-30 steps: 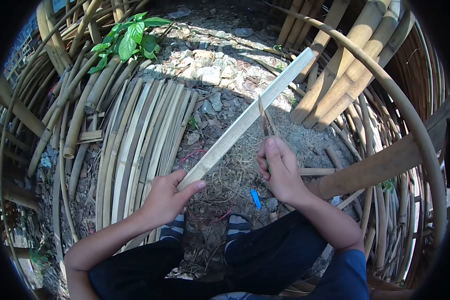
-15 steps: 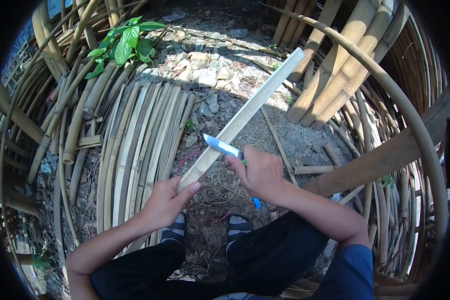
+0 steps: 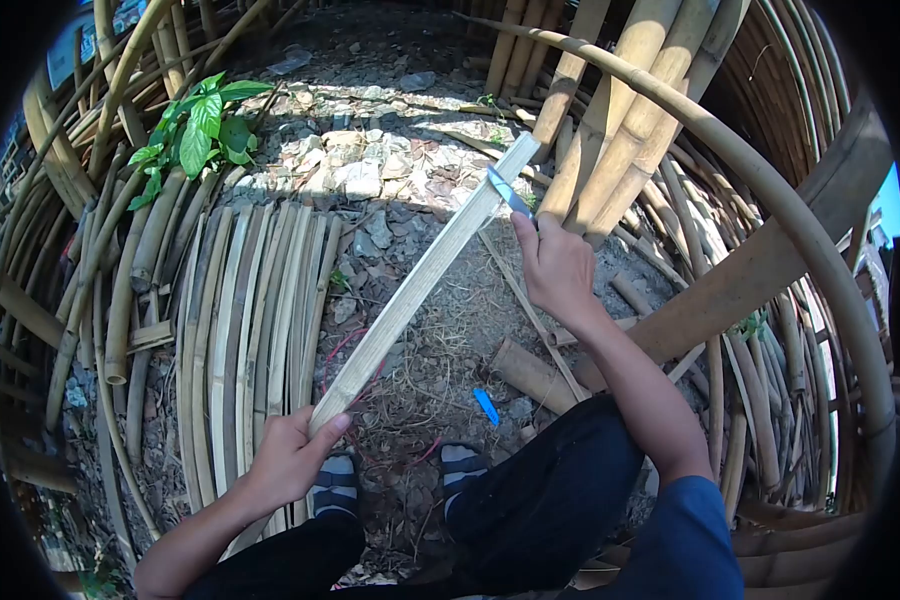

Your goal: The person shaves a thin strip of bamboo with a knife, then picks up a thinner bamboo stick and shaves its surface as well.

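A long, pale bamboo strip [image 3: 410, 293] slants from lower left to upper right in front of me. Its near end is gripped by my left hand [image 3: 288, 455], with the thumb on top. My right hand [image 3: 560, 262] is closed around the handle of a knife [image 3: 508, 190], whose blade lies across the strip close to its far end. The handle is mostly hidden by the fingers.
Split bamboo strips [image 3: 260, 330] lie side by side at left. A blue object [image 3: 486, 406] and a cut bamboo piece [image 3: 535, 374] rest on the ground. Thick poles [image 3: 635, 120] stand upper right; a curved pole [image 3: 770, 190] arches across the right. A leafy plant [image 3: 200, 130] grows upper left.
My right hand and the knife have moved up along the strip to near its far end. My left hand and the strip's near end have shifted down and left. The view has turned slightly.
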Action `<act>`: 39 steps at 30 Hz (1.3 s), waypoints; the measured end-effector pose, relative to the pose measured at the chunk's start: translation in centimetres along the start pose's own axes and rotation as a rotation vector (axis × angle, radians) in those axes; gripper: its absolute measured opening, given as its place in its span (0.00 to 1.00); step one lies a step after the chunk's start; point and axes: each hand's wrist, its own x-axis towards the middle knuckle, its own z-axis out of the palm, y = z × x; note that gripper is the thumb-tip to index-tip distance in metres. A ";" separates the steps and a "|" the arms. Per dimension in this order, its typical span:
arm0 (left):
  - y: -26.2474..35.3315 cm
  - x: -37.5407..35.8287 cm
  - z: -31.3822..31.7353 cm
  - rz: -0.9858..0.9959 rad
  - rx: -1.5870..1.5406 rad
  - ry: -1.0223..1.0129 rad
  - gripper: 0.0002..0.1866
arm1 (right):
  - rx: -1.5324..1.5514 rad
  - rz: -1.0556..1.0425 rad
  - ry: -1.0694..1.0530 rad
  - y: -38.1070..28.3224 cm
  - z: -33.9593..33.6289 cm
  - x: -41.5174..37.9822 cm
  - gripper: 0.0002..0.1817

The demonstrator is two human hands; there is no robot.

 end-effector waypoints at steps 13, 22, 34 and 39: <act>-1.0 -0.4 -0.1 -0.104 -0.031 -0.053 0.21 | -0.008 0.107 -0.053 2.9 1.3 -0.9 0.32; -1.7 -0.4 -0.6 -0.121 -0.211 -0.141 0.21 | 0.175 -0.310 -0.248 -2.4 2.2 -4.8 0.26; -1.1 -0.6 -1.0 -0.232 -0.294 -0.138 0.22 | 0.072 -0.430 -0.021 0.2 2.9 -2.4 0.25; -0.9 -1.0 -1.0 -0.249 -0.316 -0.142 0.22 | 0.016 -0.281 0.028 2.5 2.6 -1.0 0.26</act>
